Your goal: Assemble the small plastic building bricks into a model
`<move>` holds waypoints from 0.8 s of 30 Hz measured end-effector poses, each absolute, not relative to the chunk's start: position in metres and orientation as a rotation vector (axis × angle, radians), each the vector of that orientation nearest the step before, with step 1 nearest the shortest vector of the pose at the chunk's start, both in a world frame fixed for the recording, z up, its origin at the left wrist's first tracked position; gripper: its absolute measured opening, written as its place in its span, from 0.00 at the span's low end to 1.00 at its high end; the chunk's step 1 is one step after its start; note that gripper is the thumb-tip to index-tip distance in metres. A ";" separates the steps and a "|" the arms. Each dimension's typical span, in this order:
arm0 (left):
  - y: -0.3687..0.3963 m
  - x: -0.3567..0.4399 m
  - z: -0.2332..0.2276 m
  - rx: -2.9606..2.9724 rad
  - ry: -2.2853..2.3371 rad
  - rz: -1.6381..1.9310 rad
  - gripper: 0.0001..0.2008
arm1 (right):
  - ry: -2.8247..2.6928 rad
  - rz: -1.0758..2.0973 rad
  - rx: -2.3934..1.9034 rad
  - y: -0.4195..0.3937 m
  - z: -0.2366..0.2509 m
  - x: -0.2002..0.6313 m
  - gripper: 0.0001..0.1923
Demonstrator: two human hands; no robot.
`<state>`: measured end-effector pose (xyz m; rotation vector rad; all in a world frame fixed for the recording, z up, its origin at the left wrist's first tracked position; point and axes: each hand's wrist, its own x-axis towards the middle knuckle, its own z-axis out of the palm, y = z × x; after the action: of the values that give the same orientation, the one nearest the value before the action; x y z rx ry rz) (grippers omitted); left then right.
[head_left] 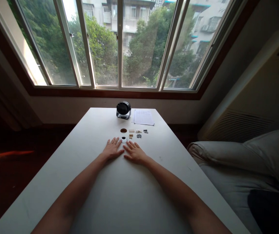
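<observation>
My left hand [112, 149] and my right hand [134, 152] lie flat, palms down, side by side on the white table [80, 156], fingers spread and holding nothing. Just beyond the fingertips sits a small white ring-shaped part [123, 139] with a dark centre. Past it lie a brown round piece [123, 130], a tan studded plate [131, 131], a smaller tan piece [131, 136], a pale plate [138, 131] and two clusters of small dark parts [138, 136] [145, 131].
A small black desk fan [123, 110] stands at the table's far edge, with a printed sheet of paper [143, 117] to its right. A large window [119, 42] fills the wall behind. A grey cushioned seat [239, 162] is right of the table.
</observation>
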<state>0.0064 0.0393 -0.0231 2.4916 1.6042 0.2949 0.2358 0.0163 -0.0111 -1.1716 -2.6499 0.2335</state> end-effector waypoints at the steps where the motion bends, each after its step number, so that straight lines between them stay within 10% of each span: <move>1: 0.040 0.008 -0.023 2.488 1.608 0.295 0.37 | -2.644 0.227 -1.163 0.016 -0.013 0.236 0.35; 9: 0.036 0.010 -0.010 2.435 1.616 0.679 0.18 | -2.122 0.097 -1.349 0.053 -0.023 0.261 0.18; 24: 0.028 0.011 -0.001 2.341 1.544 0.846 0.11 | -2.132 0.203 -1.745 0.171 -0.020 0.273 0.33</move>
<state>0.0111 0.0279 -0.0005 2.3414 1.5439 0.8463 0.2728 0.1713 -0.0204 -1.7446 -2.1325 0.2029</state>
